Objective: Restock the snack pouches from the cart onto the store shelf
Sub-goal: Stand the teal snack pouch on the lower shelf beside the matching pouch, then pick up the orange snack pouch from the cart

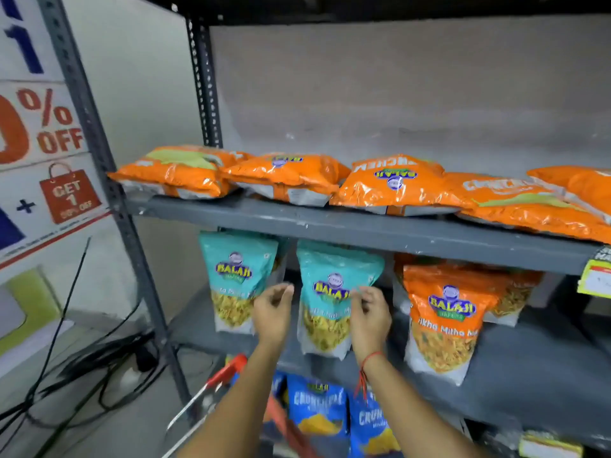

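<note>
A teal snack pouch stands upright on the grey middle shelf. My right hand pinches its right edge. My left hand hovers just off its left edge, fingers loosely curled around nothing. A second teal pouch stands to the left and an orange pouch to the right, with more orange ones behind it. Below my forearms, blue pouches sit by the cart's red handle.
Several orange pouches lie flat on the upper shelf. The rack's slotted upright runs down the left, beside a discount poster. Black cables trail over the floor. A yellow price tag hangs at the right.
</note>
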Tool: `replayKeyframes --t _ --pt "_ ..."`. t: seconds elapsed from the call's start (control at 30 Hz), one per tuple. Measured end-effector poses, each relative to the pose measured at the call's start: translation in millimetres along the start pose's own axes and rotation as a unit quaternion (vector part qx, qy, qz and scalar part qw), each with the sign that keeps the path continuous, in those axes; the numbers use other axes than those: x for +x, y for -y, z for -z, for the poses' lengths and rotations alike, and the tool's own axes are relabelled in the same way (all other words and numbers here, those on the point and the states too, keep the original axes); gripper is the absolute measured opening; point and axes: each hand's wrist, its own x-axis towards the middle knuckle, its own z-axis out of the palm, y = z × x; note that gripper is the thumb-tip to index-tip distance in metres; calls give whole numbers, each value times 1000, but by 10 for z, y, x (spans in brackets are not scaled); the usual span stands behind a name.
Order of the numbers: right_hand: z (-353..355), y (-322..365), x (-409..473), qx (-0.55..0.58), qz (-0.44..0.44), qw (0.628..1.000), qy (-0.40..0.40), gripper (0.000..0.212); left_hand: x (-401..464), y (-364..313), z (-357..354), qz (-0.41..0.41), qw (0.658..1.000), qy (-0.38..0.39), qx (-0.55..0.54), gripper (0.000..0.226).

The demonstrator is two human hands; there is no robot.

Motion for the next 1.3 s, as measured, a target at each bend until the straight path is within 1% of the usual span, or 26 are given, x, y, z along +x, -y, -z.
replayKeyframes --t 0.1,0.2,0.23,0.3,0.37,0.43,0.5,0.57,0.6,0.67,0.7,0.8,0.83,0.87,0.9,0.93,0.97,1.0,1.07,1.1,1.13,1.17,1.2,1.23,1.27,1.3 --pt "-203 457 -438 59 29 998 18 4 -182 -105 350 -28 998 -46 45 21" --pt "-462 775 -1000 108 48 989 88 2 -367 -139 845 -25 991 -114 62 27" --pt "-547 823 -1198 115 53 985 118 5 -423 -99 1043 -20 989 -128 68 28" --pt "-737 776 -1629 117 40 975 183 5 -588 51 1498 -5 985 -151 78 23" --pt "-913 600 -2089 106 6 963 249 3 -791 321 2012 30 977 -182 111 20" --pt "-1052 347 -2538 82 -21 947 309 4 -1035 661 2518 66 962 -217 155 26" --pt "-1127 14 -2981 48 -82 925 367 3 -1325 1073 2971 130 944 -231 197 32" --pt "-1161 -633 -3459 -17 -171 886 431 3 -1675 1543 3357 190 928 -225 227 32" --pt "-1138 -947 -3687 -51 -209 862 458 7 -1855 1756 3502 203 925 -222 233 37" --pt "-988 -1447 -4103 -129 -246 833 478 4 -2182 2084 3663 201 925 -208 245 48" --pt "-858 -1563 -4257 -166 -257 821 482 12 -2284 2194 3686 198 921 -201 268 51" --pt "-474 -2086 -4622 -269 -277 808 445 42 -2428 2403 3638 171 905 -207 331 59" --pt "-343 -2256 -4720 -272 -311 803 429 50 -2472 2470 3621 167 901 -194 351 63" --pt "-224 -2564 -4855 -274 -357 789 419 54 -2545 2602 3614 167 898 -169 370 65" --pt "-121 -2881 -4968 -280 -369 779 423 57 -2639 2741 3606 164 898 -134 385 64" --pt "-102 -3008 -5015 -291 -364 773 431 57 -2756 2897 3601 165 896 -96 400 62" --pt "-138 -2974 -5023 -294 -352 771 441 54 -2887 3053 3590 176 891 -65 414 58" --pt "-232 -2775 -4989 -293 -340 776 443 47 -3011 3227 3581 204 882 -44 423 54" --pt "-361 -2616 -4925 -303 -300 786 447 34 -3199 3550 3542 286 877 -17 385 48" --pt "-390 -2637 -4910 -310 -277 793 445 31 -3255 3682 3515 331 884 -2 331 52" --pt "-399 -2649 -4906 -319 -263 796 442 30 -3286 3792 3487 366 894 2 259 61" --pt "-390 -2643 -4903 -326 -245 802 437 29 -3299 3885 3469 394 899 -18 189 66" --pt "-366 -2652 -4909 -333 -224 809 430 28 -3296 3961 3453 421 897 -53 128 61" --pt "-341 -2651 -4912 -345 -202 815 420 27 -3294 4018 3437 438 891 -85 82 48" --pt "-322 -2668 -4914 -355 -187 822 405 24 -3289 4039 3425 449 885 -109 45 35" --pt "-320 -2676 -4913 -358 -183 829 388 20 -3294 4067 3414 453 883 -124 23 27"
